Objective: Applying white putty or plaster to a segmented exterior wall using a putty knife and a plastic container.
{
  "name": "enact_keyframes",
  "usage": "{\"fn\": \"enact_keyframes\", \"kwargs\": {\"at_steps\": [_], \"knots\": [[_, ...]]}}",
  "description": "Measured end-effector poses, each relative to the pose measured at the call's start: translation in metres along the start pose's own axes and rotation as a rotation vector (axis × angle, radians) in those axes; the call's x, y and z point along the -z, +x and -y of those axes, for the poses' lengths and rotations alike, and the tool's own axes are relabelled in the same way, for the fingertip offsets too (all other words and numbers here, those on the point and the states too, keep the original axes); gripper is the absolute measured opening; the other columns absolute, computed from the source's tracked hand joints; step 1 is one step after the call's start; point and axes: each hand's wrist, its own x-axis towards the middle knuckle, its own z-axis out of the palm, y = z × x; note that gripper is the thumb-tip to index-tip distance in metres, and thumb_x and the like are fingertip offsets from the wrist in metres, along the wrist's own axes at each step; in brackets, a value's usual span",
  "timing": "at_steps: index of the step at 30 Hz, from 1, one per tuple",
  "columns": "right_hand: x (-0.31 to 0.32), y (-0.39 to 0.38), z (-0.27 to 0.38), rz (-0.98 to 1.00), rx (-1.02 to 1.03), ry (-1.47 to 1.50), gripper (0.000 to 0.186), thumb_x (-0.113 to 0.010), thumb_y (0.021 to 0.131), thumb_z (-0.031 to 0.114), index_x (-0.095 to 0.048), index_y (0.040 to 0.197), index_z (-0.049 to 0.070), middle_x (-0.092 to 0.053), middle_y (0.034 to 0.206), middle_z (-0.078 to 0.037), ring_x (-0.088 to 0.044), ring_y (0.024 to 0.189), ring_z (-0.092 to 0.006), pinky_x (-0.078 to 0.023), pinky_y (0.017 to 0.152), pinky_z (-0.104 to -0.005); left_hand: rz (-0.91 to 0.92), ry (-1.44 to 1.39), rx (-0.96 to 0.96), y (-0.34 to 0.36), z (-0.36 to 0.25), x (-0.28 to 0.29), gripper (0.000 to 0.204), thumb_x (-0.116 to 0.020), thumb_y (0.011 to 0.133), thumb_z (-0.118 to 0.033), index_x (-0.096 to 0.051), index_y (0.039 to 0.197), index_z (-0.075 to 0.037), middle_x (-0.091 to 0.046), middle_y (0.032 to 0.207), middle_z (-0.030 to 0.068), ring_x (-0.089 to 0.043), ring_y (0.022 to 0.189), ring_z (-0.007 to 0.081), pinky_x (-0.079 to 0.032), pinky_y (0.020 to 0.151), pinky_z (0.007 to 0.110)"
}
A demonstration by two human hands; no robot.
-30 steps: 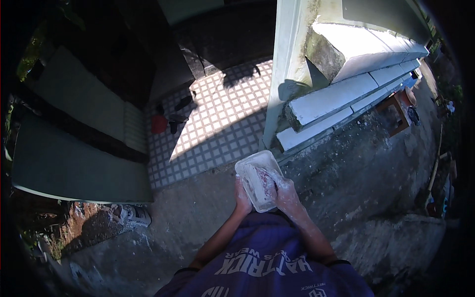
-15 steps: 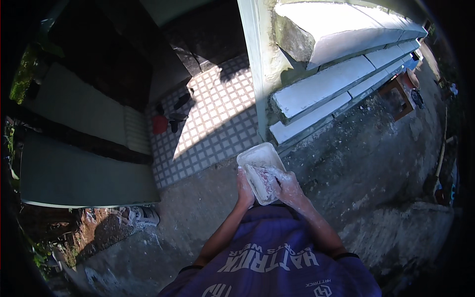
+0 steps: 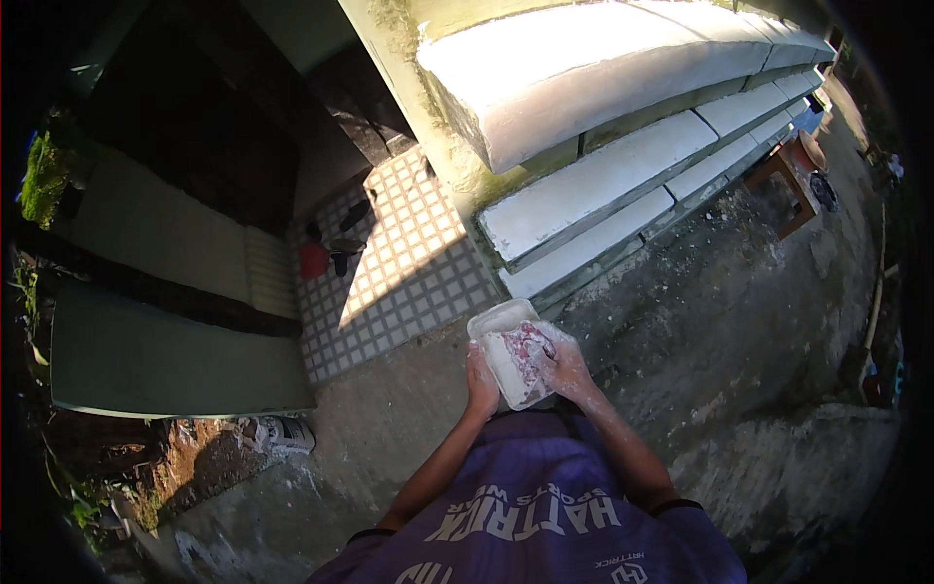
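Concrete [image 3: 379,428] underlies a rectangular tub [image 3: 500,318], likely light, best side-held; left hand [image 3: 481,383] clasps its left, right hand [image 3: 568,370] half-curled, hold unclear.

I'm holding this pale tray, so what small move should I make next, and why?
Probably steady the pale tray with your left hand and settle your right hand more firmly on the reddish, white-smeared piece. Your left hand supports the tray's left side, and white residue on your right hand might let the piece slip.
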Motion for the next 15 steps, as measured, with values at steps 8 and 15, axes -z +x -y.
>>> {"fn": "enact_keyframes", "kwargs": {"at_steps": [8,15], "knots": [[0.043,0.004,-0.011,0.089,-0.077,0.043,0.034,-0.054,0.086,0.003,-0.058,0.118,-0.004,-0.067,0.103,-0.014,-0.062,0.096,-0.02,-0.048,0.088,-0.0337,-0.015,-0.023,0.035,0.018,0.029,-0.013,0.053,-0.029,0.105,-0.04,-0.048,0.13,0.003,-0.055,0.126,0.0109,-0.051,0.114,0.0171,-0.039,0.102,0.031],[0.09,0.013,-0.025,0.003,-0.149,0.296,0.032,-0.052,0.092,0.005,-0.053,0.123,-0.003,-0.065,0.107,-0.01,-0.061,0.096,-0.0159,-0.048,0.087,-0.0303,-0.105,-0.335,0.119,0.017,0.018,-0.034,0.058,-0.027,0.104,-0.047,-0.04,0.138,-0.002,-0.051,0.132,0.0114,-0.051,0.12,0.0227,-0.039,0.105,0.037]]}}
